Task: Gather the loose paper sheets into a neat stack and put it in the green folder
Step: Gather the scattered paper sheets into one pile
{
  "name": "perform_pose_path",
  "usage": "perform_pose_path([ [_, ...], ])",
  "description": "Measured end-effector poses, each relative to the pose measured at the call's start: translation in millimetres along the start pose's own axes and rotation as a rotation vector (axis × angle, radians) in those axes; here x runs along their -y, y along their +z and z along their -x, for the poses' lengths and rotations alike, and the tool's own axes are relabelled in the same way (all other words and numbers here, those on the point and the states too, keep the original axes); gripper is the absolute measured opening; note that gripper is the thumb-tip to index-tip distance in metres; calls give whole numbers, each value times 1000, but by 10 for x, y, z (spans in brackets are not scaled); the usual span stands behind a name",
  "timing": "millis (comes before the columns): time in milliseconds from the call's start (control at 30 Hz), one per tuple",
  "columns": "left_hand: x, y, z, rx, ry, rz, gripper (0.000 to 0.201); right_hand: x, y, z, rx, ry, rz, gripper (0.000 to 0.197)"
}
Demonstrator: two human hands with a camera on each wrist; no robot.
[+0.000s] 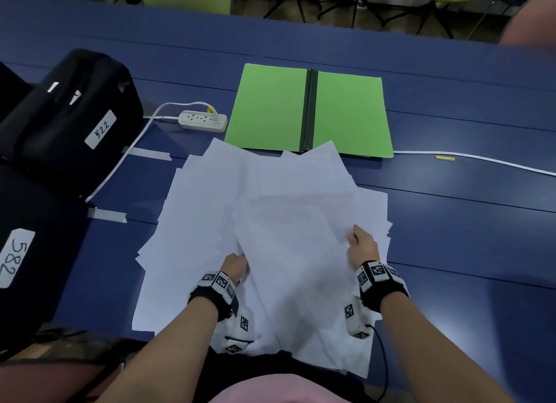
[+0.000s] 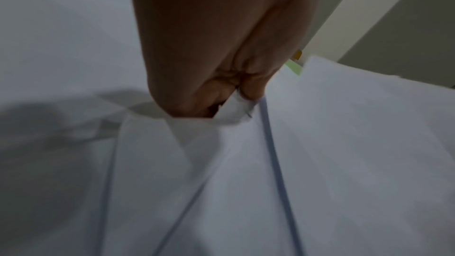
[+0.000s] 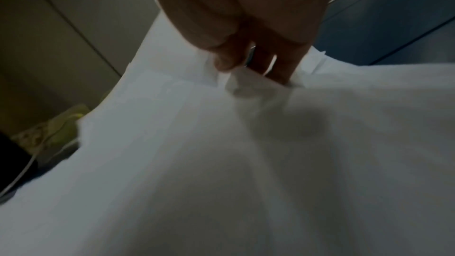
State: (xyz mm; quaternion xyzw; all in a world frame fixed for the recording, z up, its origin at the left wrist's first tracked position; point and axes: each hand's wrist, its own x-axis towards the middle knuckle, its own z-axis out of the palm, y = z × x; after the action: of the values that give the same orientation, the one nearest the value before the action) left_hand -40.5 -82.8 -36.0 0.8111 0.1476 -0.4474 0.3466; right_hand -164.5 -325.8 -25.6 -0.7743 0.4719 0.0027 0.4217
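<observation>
Several loose white paper sheets (image 1: 228,198) lie fanned out across the blue table (image 1: 451,210) in front of me. The green folder (image 1: 270,107) lies open and flat just beyond them, its dark spine in the middle. My left hand (image 1: 237,264) pinches the left edge of the top sheets (image 2: 236,104), and my right hand (image 1: 359,246) pinches their right edge (image 3: 236,79). The sheets between my hands are raised slightly off the pile. In both wrist views the fingertips are partly hidden under the paper.
Two black cases labelled 522 (image 1: 75,107) and 582 (image 1: 27,252) stand at the left. A white power strip (image 1: 203,120) with its cable lies left of the folder. Another white cable (image 1: 481,160) runs to the right. Chairs and stands are beyond the table.
</observation>
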Motion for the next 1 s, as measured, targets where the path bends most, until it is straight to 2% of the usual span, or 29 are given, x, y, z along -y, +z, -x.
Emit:
perform_pose_path([
  [100, 28, 0, -25, 1, 35, 8, 45, 9, 121, 60, 67, -51, 86, 10],
  [133, 56, -3, -72, -8, 35, 26, 47, 5, 172, 71, 68, -59, 127, 14],
  [233, 14, 9, -26, -12, 31, 53, 49, 5, 240, 99, 122, -13, 380, 78],
  [300, 4, 2, 21, 23, 21, 142, 50, 22, 207, 94, 174, -6, 441, 104],
  [333, 9, -6, 31, 56, 7, 210, 63, 18, 176, 78, 198, -16, 428, 110],
  [367, 36, -11, 15, 81, -12, 277, 89, 7, 148, 45, 219, -20, 395, 113],
  [400, 91, -9, -54, 102, -31, 345, 114, -6, 117, 6, 233, -17, 334, 114],
  [433, 134, 3, -103, 117, -40, 391, 128, -26, 90, -25, 246, -1, 286, 111],
  [500, 140, -10, -151, 139, -3, 407, 122, -31, 53, -35, 273, 15, 301, 93],
  [600, 35, -45, 29, 135, 34, 291, 114, -73, 81, -8, 291, -6, 429, 32],
  [667, 38, -15, 57, 108, 46, 255, 106, -142, 95, 19, 257, -3, 412, 42],
  [767, 41, -16, 81, 85, 41, 208, 128, -250, 35, 58, 75, 68, 329, 45],
  [833, 39, -15, 90, 65, 59, 174, 117, -306, 19, 105, 60, 74, 320, 37],
  [867, 44, -7, 61, 62, 77, 156, 105, -311, 25, 131, 88, 91, 316, 28],
  [900, 28, 9, 66, 72, 116, 124, 90, -330, 21, 159, 79, 103, 308, 30],
  [967, 6, 56, 86, 75, 187, 93, 52, -354, -25, 233, -53, 209, 252, 69],
  [1000, 9, 67, 77, 67, 191, 102, 40, -370, -69, 267, -136, 279, 171, 86],
])
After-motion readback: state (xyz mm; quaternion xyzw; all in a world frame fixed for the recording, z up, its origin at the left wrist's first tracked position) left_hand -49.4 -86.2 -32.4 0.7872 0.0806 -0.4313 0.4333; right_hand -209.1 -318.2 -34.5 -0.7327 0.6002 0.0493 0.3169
